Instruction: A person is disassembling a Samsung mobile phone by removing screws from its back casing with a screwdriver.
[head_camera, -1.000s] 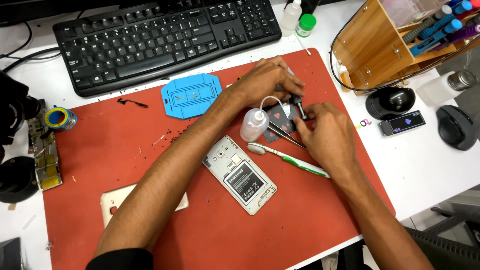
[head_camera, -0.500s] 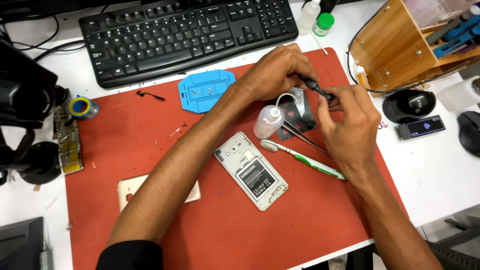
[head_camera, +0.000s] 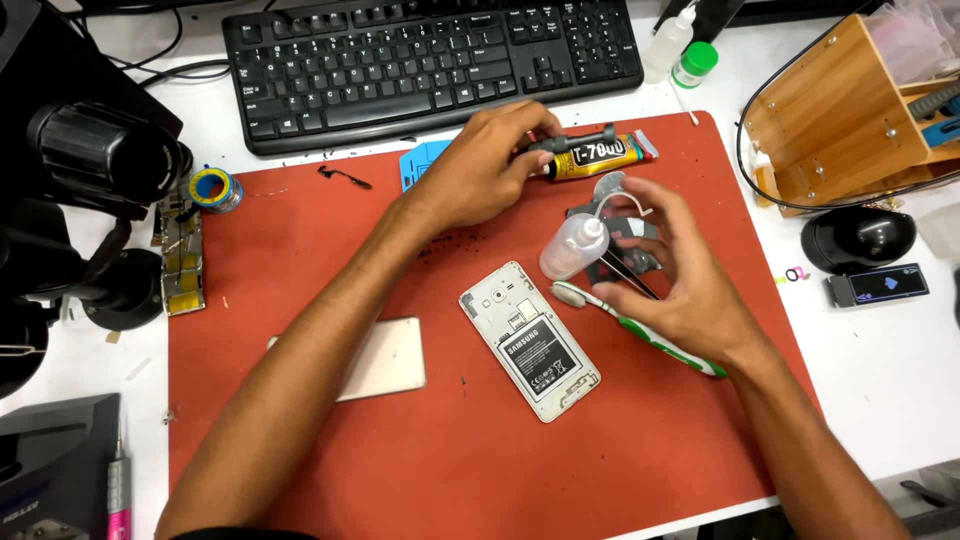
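Note:
My left hand grips a yellow glue tube with a black nozzle, holding it flat just above the red mat near the keyboard. My right hand hovers with loosely curled, spread fingers over a small dark part and thin black tweezers. A small clear squeeze bottle stands against its thumb. An opened white phone, battery showing, lies face down in front of that hand. A green-and-white toothbrush lies under the right wrist.
A gold back cover lies left of the phone. A black keyboard and two small bottles sit at the back. A wooden organiser is on the right, a microscope on the left, and a blue holder is half hidden.
The hands have parted: my left hand carried the glue tube back toward the keyboard, and my right hand let go and dropped over the dark part. The view shifted right.

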